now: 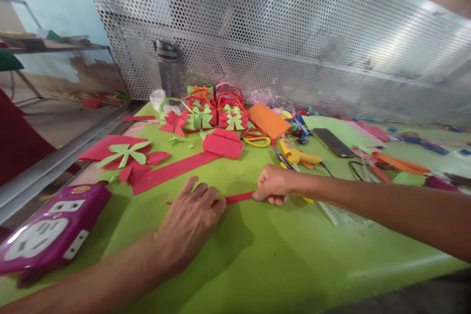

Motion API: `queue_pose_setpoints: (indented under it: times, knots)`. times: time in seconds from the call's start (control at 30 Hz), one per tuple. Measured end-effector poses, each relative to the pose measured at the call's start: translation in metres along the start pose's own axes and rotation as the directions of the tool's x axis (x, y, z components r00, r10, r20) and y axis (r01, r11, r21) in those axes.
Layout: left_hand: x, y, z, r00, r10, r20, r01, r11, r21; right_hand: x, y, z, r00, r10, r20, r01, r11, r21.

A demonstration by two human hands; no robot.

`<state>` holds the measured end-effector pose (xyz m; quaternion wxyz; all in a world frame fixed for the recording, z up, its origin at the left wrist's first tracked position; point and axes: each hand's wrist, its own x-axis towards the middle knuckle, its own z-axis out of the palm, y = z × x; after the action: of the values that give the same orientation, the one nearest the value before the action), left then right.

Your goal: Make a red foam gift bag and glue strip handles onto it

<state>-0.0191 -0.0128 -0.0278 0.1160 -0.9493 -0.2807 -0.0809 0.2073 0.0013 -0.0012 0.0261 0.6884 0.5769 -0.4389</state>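
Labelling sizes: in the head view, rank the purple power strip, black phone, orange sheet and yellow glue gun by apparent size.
1. purple power strip, though it is nearest the camera, so inflated
2. orange sheet
3. black phone and yellow glue gun: too alike to rank

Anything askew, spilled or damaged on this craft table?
Nothing spilled or damaged. The power strip overhangs the table's near-left edge, which looks precarious. Both hands, left hand and right hand, grip a red strip.
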Motion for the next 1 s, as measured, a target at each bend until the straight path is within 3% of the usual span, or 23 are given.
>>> queue_pose_setpoints:
  times: [0.33,0.47,0.6,0.73,0.83,1.0]
  knots:
    - [0.000,0.000,0.001,0.999,-0.005,-0.038,0.005,1.000,0.014,-0.014,0.029,-0.015,0.989,0.028,-0.144,-0.046,0.992,-0.120]
    - [0.000,-0.001,0.004,0.998,-0.011,-0.068,0.009,0.999,-0.040,-0.020,0.028,-0.019,0.969,-0.046,-0.245,-0.018,0.967,-0.254]
    - [0.001,-0.001,0.005,0.990,-0.033,-0.136,0.014,0.991,-0.135,-0.030,0.005,-0.012,0.891,-0.267,-0.368,0.112,0.913,-0.391]
    - [0.003,-0.001,0.007,0.976,-0.104,-0.192,0.061,0.974,-0.217,-0.026,-0.016,0.010,0.778,-0.535,-0.329,0.377,0.817,-0.437]
    - [0.004,-0.001,0.010,0.965,-0.137,-0.224,0.072,0.958,-0.278,-0.015,-0.019,0.025,0.747,-0.605,-0.276,0.476,0.777,-0.413]
    - [0.004,-0.002,0.013,0.962,-0.144,-0.234,0.050,0.928,-0.368,-0.003,-0.015,0.036,0.666,-0.690,-0.283,0.548,0.710,-0.443]
